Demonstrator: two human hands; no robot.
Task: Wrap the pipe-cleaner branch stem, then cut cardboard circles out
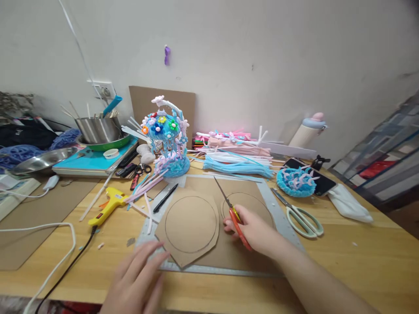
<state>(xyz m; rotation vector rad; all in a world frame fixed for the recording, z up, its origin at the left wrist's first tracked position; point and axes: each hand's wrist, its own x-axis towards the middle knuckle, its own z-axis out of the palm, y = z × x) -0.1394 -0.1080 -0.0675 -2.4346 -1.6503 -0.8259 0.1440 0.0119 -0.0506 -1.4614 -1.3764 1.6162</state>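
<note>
In my right hand is a pair of red-handled scissors, blades pointing up and left over the cardboard sheet. A pencil-like circle outline on that sheet is partly covered by the hand. To the left lies a cut cardboard piece with angled edges and a whole circle drawn on it. My left hand, a little blurred, has its fingers stretched out at the lower left corner of this piece; whether they touch it I cannot tell. Beneath both lies a grey cutting mat.
A yellow glue gun with a black cord and a black pen lie left. Pale-green scissors and a blue fuzzy disc lie right. Behind stand a pipe-cleaner flower ornament and blue pipe cleaners.
</note>
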